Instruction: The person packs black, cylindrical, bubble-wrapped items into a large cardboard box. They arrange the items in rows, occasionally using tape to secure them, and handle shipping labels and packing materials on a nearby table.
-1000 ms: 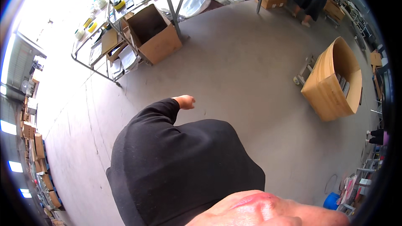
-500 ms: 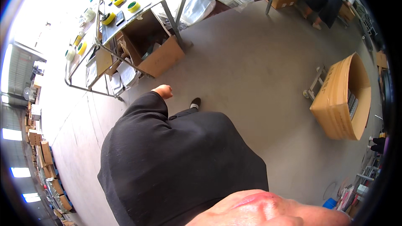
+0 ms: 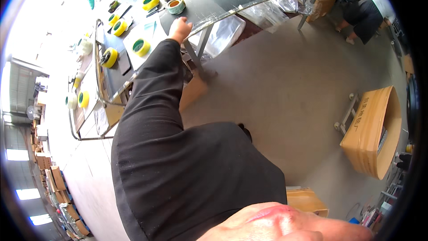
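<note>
My left hand (image 3: pixel 180 30) reaches out over the near edge of the dark-topped table (image 3: pixel 209 1). It looks empty, with its fingers loosely apart. Just beyond the fingertips lies a teal-and-brown tape roll (image 3: pixel 174 5), and a gap seems to remain between them. Left of it sits a yellow tape roll (image 3: pixel 150 3). Closer to my black sleeve, a yellow roll with a green core (image 3: pixel 141 47) rests on a pale sheet. A dark flat phone-like object (image 3: pixel 124 64) lies beside a yellow tape dispenser (image 3: pixel 108 57). My right hand is out of view.
Clear plastic bags (image 3: pixel 223 35) fill the shelf under the table. Partly behind my arm stands a cardboard box (image 3: pixel 192 93). An open tall carton (image 3: pixel 368 129) stands at the right beside a wheeled dolly (image 3: pixel 347 115). Another person (image 3: pixel 366 15) bends over at the far right.
My left hand has risen forward from beside my body to the table edge near the tape rolls. The table now appears nearer. Another carton has come into view at the lower right.
</note>
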A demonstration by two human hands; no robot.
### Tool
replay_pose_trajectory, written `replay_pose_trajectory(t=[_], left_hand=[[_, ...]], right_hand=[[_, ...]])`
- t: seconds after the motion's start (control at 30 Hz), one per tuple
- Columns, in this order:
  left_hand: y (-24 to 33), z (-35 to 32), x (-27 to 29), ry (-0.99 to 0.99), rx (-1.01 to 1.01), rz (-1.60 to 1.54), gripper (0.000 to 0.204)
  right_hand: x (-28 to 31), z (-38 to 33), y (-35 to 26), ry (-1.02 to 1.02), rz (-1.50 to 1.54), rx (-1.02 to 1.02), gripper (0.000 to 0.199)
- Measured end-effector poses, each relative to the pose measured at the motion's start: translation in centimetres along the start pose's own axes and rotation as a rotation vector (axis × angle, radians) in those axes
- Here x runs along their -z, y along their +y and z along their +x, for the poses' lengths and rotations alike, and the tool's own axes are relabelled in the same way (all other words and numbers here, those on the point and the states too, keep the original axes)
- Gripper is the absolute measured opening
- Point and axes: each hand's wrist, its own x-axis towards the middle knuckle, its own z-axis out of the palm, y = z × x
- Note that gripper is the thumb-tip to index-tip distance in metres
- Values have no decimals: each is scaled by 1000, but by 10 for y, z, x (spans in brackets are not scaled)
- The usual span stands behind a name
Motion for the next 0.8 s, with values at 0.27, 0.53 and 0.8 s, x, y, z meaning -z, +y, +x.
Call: replay_pose_trajectory(t=[0.27,0.53,0.8], left_hand=[[22,190,-19,57,321,502,72],[-120,286,-72,-400,-294,950,43],[-147,319,-23,-61,-251,1039,29]], right_hand=[[-155,-153,-112,-135,25,522,47],[-256,-249,-209,-21,-95,803,33],[-270,-395,-382,-150,142,284,57]])
